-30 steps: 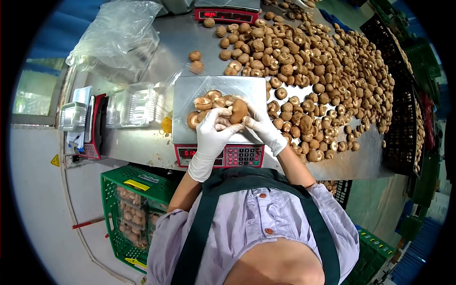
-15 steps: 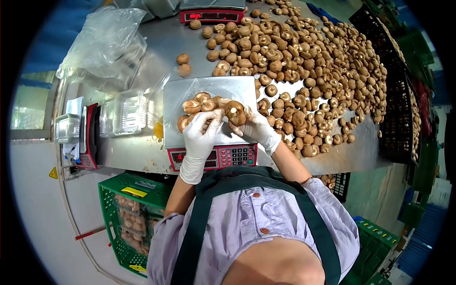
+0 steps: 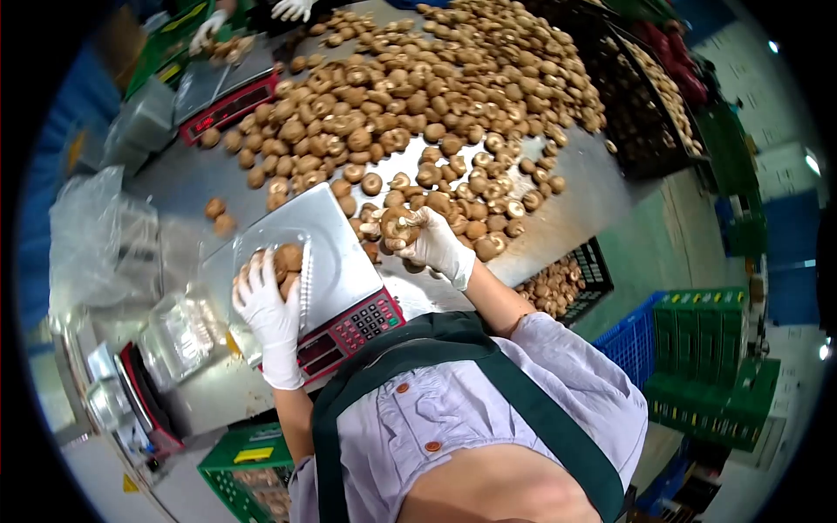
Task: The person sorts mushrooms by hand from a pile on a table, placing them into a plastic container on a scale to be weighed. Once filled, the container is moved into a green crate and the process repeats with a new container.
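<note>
My right hand (image 3: 438, 250), in a white glove, grips a brown shiitake mushroom (image 3: 398, 228) with its gills and stem side towards me, just right of the scale. Gloved as well, my left hand (image 3: 268, 312) lies over shiitakes (image 3: 289, 258) in a clear plastic tray (image 3: 306, 270). Its fingers are spread and touch the mushrooms, partly hiding them. The tray rests on the metal plate of a red digital scale (image 3: 350, 292).
A big shiitake heap (image 3: 418, 87) covers the metal table's far side. Left are empty clear trays (image 3: 179, 336) and plastic bags (image 3: 96, 248). A second scale (image 3: 228, 106) and a co-worker's gloved hand (image 3: 207, 31) are at the back. Black crates (image 3: 649, 96) border the right.
My view has turned to the right. My hands have parted: the left has moved onto the mushrooms in the tray, while the right holds a mushroom off the scale's right edge.
</note>
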A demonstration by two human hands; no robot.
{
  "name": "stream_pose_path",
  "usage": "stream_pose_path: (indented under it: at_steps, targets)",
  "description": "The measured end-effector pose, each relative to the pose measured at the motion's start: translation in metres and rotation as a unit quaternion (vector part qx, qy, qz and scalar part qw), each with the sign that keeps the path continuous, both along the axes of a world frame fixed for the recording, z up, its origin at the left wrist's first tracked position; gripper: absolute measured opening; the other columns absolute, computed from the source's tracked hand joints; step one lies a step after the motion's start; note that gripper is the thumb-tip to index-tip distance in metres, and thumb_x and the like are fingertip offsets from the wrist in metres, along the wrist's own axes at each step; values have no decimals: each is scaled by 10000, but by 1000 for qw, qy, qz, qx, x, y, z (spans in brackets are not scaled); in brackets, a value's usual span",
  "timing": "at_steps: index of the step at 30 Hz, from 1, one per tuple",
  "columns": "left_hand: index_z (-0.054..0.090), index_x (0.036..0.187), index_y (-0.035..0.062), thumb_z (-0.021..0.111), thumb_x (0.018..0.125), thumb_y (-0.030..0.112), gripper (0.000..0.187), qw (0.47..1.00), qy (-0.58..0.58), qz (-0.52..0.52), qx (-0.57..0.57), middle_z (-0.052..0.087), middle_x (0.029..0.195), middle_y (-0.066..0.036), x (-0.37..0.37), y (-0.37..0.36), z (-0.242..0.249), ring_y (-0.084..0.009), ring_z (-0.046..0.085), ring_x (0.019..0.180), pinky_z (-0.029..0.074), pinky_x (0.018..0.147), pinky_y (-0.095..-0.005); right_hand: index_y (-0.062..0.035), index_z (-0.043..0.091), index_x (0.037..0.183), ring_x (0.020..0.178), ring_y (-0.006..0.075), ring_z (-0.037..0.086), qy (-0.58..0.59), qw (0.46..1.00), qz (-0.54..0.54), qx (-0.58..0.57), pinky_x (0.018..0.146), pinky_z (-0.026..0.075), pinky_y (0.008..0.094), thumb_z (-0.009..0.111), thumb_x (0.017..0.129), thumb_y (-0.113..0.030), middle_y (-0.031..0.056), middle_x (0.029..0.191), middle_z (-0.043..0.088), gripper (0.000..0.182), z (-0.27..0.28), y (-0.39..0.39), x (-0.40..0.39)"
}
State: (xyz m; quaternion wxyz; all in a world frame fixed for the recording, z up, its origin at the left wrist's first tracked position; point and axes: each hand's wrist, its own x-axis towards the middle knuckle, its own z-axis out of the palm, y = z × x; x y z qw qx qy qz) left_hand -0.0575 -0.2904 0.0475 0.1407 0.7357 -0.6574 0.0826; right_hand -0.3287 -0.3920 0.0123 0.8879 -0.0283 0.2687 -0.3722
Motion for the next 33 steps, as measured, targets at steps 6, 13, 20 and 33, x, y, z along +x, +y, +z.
stream_pose_path:
  at_steps: [6,13,20,33]
  targets:
    - [428,1316,160,621,751,359,630,1000,-11,4,9,459,1309,-45,3,0,-4,-272,396,1211,232,1030,-441,-11,532,1147,782,188,565,110,984,-135,-32,693,509,305,417,875,-181,122,994,612,341,-4,14,-89]
    - [424,1324,157,598,778,397,621,999,-33,-4,8,464,1309,-26,2,1,-4,-259,405,1195,247,1021,-426,-35,568,1132,765,182,577,567,752,-333,-45,677,505,289,549,706,-2,97,973,590,427,3,55,-206]
    - [421,1332,167,618,771,405,640,999,-33,-5,13,467,1310,-13,-1,6,-4,-256,406,1199,245,1022,-428,-65,478,1259,1130,343,500,940,318,-76,100,939,415,417,670,687,-375,175,1320,424,679,-61,93,-323]
    - [567,1154,16,607,811,39,347,984,138,-17,-113,531,1211,-173,-64,-8,33,-311,503,1120,378,970,-386,-97,629,1049,918,353,601,868,441,-114,-197,824,471,387,590,748,-237,217,934,633,334,-40,-26,-284]
